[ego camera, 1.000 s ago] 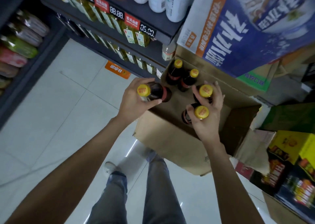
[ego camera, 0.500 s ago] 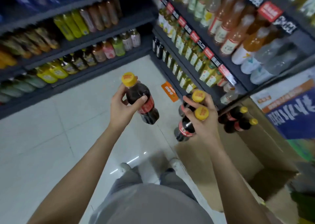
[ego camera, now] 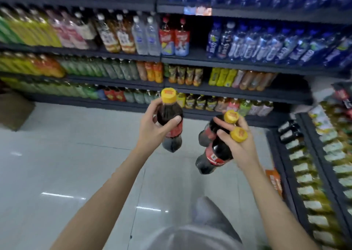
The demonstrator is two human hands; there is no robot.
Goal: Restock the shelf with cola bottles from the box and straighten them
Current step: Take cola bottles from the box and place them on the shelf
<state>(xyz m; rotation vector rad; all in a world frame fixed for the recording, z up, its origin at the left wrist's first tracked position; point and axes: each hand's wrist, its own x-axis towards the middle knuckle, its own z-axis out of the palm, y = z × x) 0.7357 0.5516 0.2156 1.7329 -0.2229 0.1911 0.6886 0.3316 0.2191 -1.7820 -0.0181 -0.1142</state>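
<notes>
My left hand (ego camera: 150, 129) grips one cola bottle (ego camera: 171, 120) by its upper body; the bottle is dark with a yellow cap and red label, and is held nearly upright. My right hand (ego camera: 242, 147) holds two more cola bottles by their necks, the nearer bottle (ego camera: 215, 154) and the farther bottle (ego camera: 208, 131), both tilted down to the left. Both hands hover above the floor in the aisle, facing the shelf (ego camera: 209, 89) full of drinks. The box is out of view.
Rows of bottled drinks fill the dark shelves ahead and a second shelf unit (ego camera: 323, 164) on the right. A brown carton (ego camera: 13, 110) sits on the floor at the left. Pale tiled floor (ego camera: 66, 164) spreads below my arms.
The view has swung left, away from the box, to face another shelf. Both hands keep their bottles, now raised in front of that shelf.
</notes>
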